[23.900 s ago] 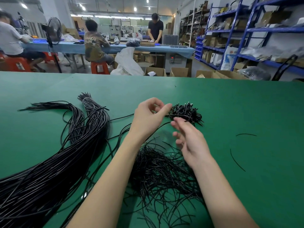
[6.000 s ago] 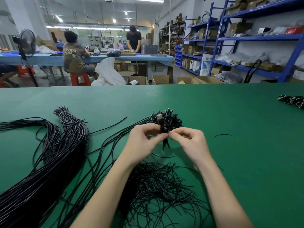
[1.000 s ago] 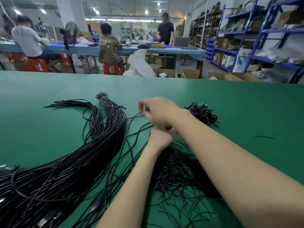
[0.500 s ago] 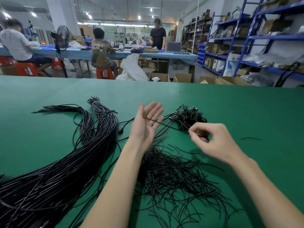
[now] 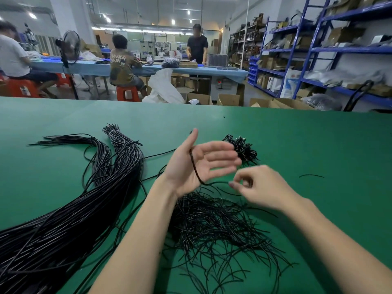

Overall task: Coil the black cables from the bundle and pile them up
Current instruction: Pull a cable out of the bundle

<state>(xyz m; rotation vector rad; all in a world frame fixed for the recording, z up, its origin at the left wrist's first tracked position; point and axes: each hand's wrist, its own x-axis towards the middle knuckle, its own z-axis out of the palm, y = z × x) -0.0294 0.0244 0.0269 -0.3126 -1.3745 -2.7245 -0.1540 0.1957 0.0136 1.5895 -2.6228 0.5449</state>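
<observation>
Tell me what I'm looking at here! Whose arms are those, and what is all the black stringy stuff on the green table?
A camera on a person's head took this picture, looking down at their own two arms. There is no machine. The left hand is open, palm up, with one black cable running across it. The right hand pinches that same cable at its fingertips, probably to wind it. On the green table lie a thick bundle of long cables on the left, a loose mess of thin black strands between the arms, and a little pile of coiled cables just beyond the hands. Far behind, other people work at a blue table.
</observation>
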